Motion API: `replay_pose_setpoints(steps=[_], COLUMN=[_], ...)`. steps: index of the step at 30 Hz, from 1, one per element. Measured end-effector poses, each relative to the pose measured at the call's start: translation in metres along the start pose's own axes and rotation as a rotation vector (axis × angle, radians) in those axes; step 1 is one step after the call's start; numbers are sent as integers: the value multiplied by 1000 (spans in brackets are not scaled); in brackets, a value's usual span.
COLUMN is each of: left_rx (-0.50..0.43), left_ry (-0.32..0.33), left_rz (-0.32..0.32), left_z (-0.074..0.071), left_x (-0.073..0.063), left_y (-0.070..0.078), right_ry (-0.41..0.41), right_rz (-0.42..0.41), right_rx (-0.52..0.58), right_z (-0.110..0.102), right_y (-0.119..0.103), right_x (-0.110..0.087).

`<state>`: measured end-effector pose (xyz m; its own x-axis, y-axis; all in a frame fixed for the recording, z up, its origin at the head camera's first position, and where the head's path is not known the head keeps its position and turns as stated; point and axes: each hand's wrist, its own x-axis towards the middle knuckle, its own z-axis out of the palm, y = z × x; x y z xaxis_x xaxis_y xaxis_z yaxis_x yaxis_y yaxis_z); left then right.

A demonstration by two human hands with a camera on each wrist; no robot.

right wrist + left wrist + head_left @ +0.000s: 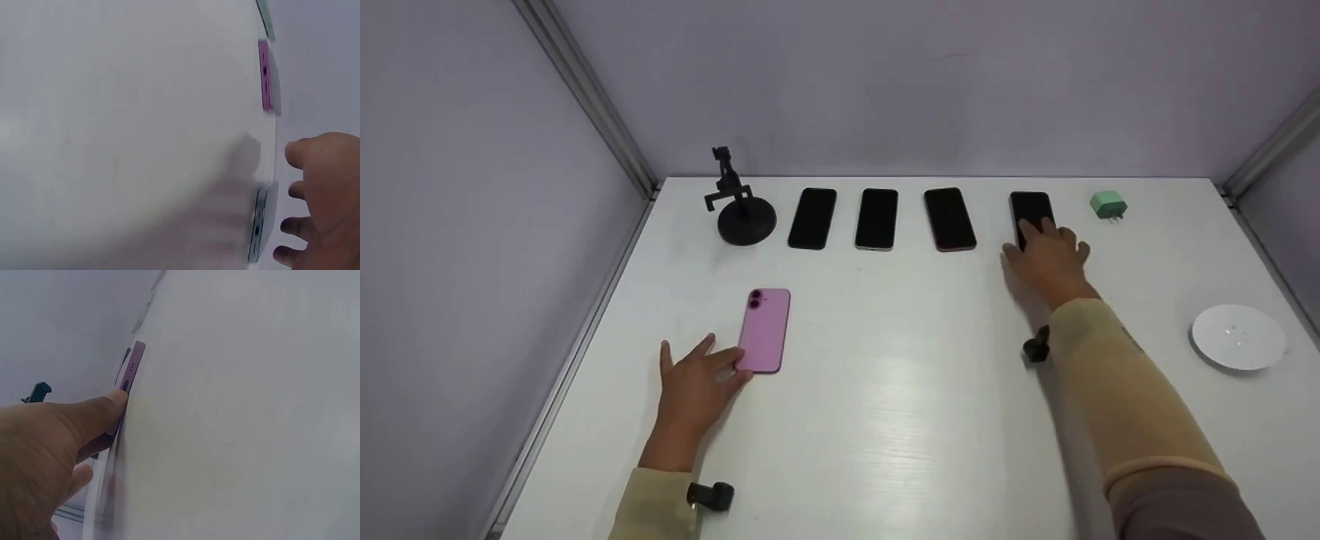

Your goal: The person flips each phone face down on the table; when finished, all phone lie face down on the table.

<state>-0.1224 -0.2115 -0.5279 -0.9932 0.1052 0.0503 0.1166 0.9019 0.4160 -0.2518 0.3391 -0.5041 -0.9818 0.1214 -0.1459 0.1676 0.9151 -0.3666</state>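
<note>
A pink smartphone (765,330) lies back side up on the left of the white table, its two camera lenses at the top corner. My left hand (696,386) pinches its lower left corner between thumb and fingers; the left wrist view shows the thumb (117,398) on the phone's bottom edge (134,365). At the back right my right hand (1048,259) hangs over a dark smartphone (1030,202), fingers spread and covering its lower half. In the right wrist view the fingers (301,228) stand apart from that phone's edge (257,228), with a shadow below.
Three more dark smartphones, left (812,219), middle (877,219) and right (950,219), lie in a row at the back. A black phone stand (746,221) is left of them. A green charger plug (1108,204) and a white round dish (1237,337) are at right.
</note>
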Motion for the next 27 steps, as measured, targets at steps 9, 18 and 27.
replay_pose_setpoints(steps=[9,18,27], left_rx=[-18,-75,-141], left_ry=[6,1,-33], left_rz=[0,7,-3], left_z=[-1,2,0], left_x=[-2,-2,0], left_y=[0,2,0], right_ry=[-75,-95,-57], right_rz=[-22,-104,-191], right_rx=[-36,-54,-72], right_z=[1,7,18], right_y=[22,22,12], right_x=[-29,-81,-141])
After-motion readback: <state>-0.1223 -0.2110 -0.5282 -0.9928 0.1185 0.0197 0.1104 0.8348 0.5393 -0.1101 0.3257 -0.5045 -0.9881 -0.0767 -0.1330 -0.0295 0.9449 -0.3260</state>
